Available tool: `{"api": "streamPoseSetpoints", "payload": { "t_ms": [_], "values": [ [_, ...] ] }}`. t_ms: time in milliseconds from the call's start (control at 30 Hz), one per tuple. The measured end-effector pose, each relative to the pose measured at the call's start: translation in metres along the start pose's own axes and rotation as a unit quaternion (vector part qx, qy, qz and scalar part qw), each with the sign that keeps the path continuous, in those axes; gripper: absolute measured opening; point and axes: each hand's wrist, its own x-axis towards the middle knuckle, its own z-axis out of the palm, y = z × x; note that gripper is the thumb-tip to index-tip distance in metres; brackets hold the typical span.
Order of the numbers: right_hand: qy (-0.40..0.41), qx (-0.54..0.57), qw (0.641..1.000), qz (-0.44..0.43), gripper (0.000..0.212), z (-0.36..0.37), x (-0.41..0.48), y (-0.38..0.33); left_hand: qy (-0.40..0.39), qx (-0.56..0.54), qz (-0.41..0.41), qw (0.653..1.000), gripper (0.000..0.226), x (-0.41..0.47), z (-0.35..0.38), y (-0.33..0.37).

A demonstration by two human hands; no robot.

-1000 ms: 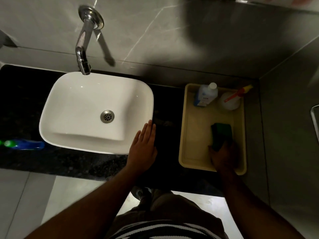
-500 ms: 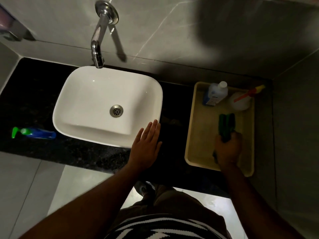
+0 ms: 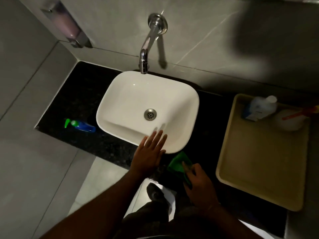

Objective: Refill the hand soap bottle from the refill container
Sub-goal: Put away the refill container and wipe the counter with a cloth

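A blue hand soap bottle [image 3: 82, 127] with a green pump stands on the black counter left of the white basin [image 3: 131, 99]. A white refill container [image 3: 261, 107] with a blue label stands at the back of the beige tray [image 3: 259, 169] on the right. My left hand [image 3: 149, 153] lies flat with straight fingers on the basin's front rim. My right hand [image 3: 198, 182] grips a green sponge [image 3: 178, 165] over the counter between basin and tray.
A chrome tap [image 3: 148, 44] juts from the wall over the basin. A wall soap dispenser [image 3: 69, 28] hangs at the upper left. A white spray bottle [image 3: 291, 119] with a red and yellow nozzle stands in the tray beside the refill container. My shoe [image 3: 155, 192] shows below the counter edge.
My right hand lifted the green sponge out of the tray and carried it left to the counter beside the basin. The camera view swung left. My left hand stayed on the basin rim.
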Motion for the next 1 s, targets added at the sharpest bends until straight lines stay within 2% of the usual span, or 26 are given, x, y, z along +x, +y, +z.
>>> {"api": "streamPoseSetpoints", "payload": {
  "t_ms": [100,167,300,567,667,767,867,1000],
  "values": [
    [-0.098,-0.056,0.989,0.090,0.079,0.030,-0.002,0.010,0.014,-0.014,-0.016,1.000,0.061,-0.002,0.000,-0.021],
    [-0.159,-0.098,0.978,0.097,0.081,0.045,-0.005,0.009,0.025,-0.022,-0.017,0.999,0.060,-0.005,0.002,-0.038],
    [-0.132,-0.189,0.973,-0.013,0.080,0.065,-0.003,0.015,0.032,-0.020,-0.041,0.998,0.061,-0.014,0.005,-0.079],
    [-0.159,-0.277,0.945,-0.066,0.071,0.099,0.008,0.015,0.018,-0.021,-0.105,0.994,0.067,-0.027,0.004,-0.162],
    [-0.171,-0.289,0.937,-0.099,0.070,0.114,0.021,-0.008,0.009,-0.024,-0.149,0.988,0.087,-0.029,0.000,-0.188],
    [-0.180,-0.288,0.933,-0.120,0.071,0.139,0.040,-0.043,-0.032,-0.037,-0.183,0.982,0.108,-0.028,-0.004,-0.205],
    [-0.175,-0.275,0.938,-0.119,0.070,0.167,0.068,-0.087,-0.054,-0.048,-0.181,0.981,0.104,-0.028,-0.005,-0.210],
    [-0.160,-0.254,0.948,-0.102,0.072,0.198,0.115,-0.150,-0.040,-0.098,-0.191,0.976,0.093,-0.025,0.000,-0.210]
  ]
}}
